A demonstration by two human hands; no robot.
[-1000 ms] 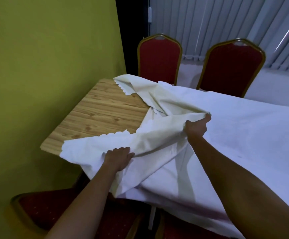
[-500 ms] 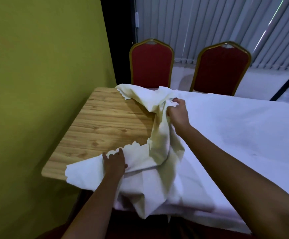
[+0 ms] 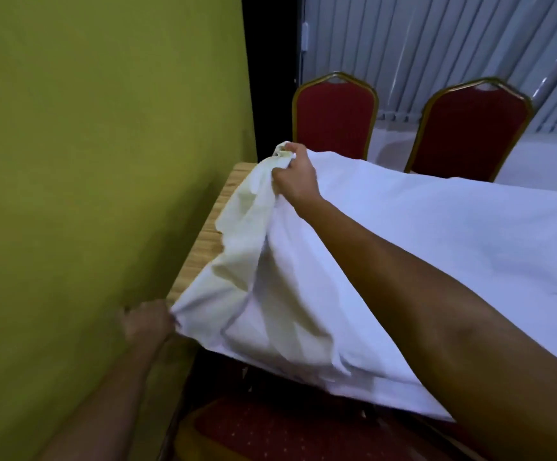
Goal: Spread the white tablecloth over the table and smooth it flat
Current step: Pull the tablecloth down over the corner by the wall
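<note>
The white tablecloth [image 3: 436, 247] covers most of the wooden table [image 3: 209, 241], of which only a narrow strip shows along the left edge. My right hand [image 3: 295, 179] grips a bunched corner of the cloth, lifted above the table's far left corner. My left hand [image 3: 147, 322], blurred, holds the cloth's near corner just past the table's near left corner, close to the wall. Between the two hands the cloth hangs in loose, creased folds.
A yellow-green wall [image 3: 104, 161] stands right beside the table's left edge. Two red chairs with gold frames [image 3: 335, 118] [image 3: 473, 131] stand at the far side. Another red chair seat [image 3: 270, 430] sits below the near edge. Vertical blinds hang behind.
Both hands have pulled the cloth left toward the wall. The bare wood that showed before is now mostly covered. My right hand moved to the far corner, my left to the near one.
</note>
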